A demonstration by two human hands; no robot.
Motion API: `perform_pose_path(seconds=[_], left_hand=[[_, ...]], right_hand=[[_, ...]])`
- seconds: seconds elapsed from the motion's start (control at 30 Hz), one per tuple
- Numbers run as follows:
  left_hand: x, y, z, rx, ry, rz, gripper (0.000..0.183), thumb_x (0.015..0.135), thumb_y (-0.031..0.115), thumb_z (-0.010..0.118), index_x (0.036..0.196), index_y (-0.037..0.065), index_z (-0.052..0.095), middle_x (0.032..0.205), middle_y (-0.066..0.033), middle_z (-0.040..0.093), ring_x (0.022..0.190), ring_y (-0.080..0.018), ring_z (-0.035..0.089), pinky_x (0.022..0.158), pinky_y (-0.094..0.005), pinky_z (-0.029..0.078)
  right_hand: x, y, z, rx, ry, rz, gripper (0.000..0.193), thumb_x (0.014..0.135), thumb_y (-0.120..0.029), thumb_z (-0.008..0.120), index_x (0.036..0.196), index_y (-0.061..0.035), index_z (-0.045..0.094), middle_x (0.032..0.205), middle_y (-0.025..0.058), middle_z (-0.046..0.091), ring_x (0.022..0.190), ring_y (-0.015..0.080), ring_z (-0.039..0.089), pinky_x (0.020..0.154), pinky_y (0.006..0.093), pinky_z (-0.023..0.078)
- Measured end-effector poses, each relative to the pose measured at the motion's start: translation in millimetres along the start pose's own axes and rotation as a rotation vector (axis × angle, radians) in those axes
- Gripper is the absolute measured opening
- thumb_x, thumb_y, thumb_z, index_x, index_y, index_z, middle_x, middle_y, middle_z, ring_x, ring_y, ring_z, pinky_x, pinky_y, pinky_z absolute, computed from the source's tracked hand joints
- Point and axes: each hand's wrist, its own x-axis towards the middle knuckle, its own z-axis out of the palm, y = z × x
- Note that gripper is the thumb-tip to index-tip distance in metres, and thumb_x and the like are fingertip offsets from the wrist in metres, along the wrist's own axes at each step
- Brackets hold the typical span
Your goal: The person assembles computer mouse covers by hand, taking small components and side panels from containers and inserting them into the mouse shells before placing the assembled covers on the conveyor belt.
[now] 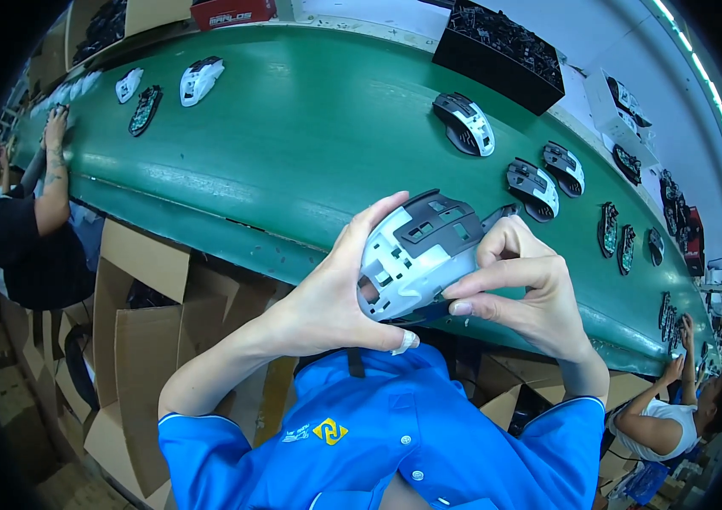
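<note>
A computer mouse shell [412,259], white with a dark grey top panel and several square cut-outs, is held tilted over the near edge of the green conveyor belt. My left hand [335,285] wraps round its left side, the thumb, with a whitish wrap at its tip, underneath. My right hand [526,289] is at the shell's right side, with thumb and forefinger pinched against its lower edge. Whatever lies between those fingertips is too small to make out. A dark part [497,217] sticks out beside the shell, just above my right hand's curled fingers.
On the green belt [293,127] lie assembled grey-and-white mice [464,125], white shells [202,81] and circuit-board bases [608,229]. A black box [501,51] of dark parts stands at the far edge. Open cartons [144,340] stand below. Co-workers [29,229] sit left and right.
</note>
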Motion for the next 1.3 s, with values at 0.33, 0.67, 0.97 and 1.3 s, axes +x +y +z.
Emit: perform_pose_path(seconds=[0.33, 0.67, 0.97, 1.3], left_hand=[[-6.1, 1.7, -1.7, 0.088, 0.054, 0.021, 0.106, 0.063, 0.017, 0.081, 0.145, 0.007, 0.013, 0.133, -0.0197, 0.027, 0.128, -0.0327, 0.031, 0.102, -0.0412, 0.039], [-9.4, 0.7, -3.6, 0.119, 0.039, 0.011, 0.106, 0.063, 0.018, 0.081, 0.144, 0.006, 0.015, 0.132, -0.0207, 0.029, 0.127, -0.0341, 0.032, 0.1, -0.04, 0.04], [-15.4, 5.1, -3.6, 0.249, 0.059, -0.037, 0.098, 0.063, 0.016, 0.081, 0.14, 0.001, 0.022, 0.126, -0.0192, 0.033, 0.12, -0.0301, 0.04, 0.089, -0.0355, 0.049], [-23.1, 3.6, -3.2, 0.127, 0.132, -0.019, 0.096, 0.06, 0.019, 0.083, 0.134, -0.008, 0.028, 0.123, -0.0179, 0.04, 0.117, -0.0269, 0.045, 0.095, -0.0348, 0.043]], right_hand=[[1.8, 4.4, 7.6, -0.025, 0.108, -0.072, 0.025, 0.065, -0.016, 0.081, 0.089, -0.0161, 0.076, 0.072, -0.002, 0.047, 0.072, 0.0131, 0.043, 0.063, 0.0265, 0.035], [3.8, -1.9, 8.1, -0.149, 0.049, -0.092, 0.023, 0.064, -0.016, 0.08, 0.086, -0.0142, 0.075, 0.067, -0.0017, 0.046, 0.07, 0.0145, 0.042, 0.063, 0.0285, 0.034], [8.7, 0.0, 13.7, -0.226, 0.054, -0.182, 0.021, 0.064, -0.014, 0.081, 0.084, -0.012, 0.074, 0.071, -0.0001, 0.05, 0.071, 0.0151, 0.046, 0.063, 0.0276, 0.037], [9.5, 17.5, 14.9, 0.026, 0.135, -0.18, 0.043, 0.061, -0.019, 0.087, 0.093, -0.0056, 0.062, 0.091, 0.0022, 0.05, 0.079, 0.0116, 0.049, 0.068, 0.0248, 0.044]])
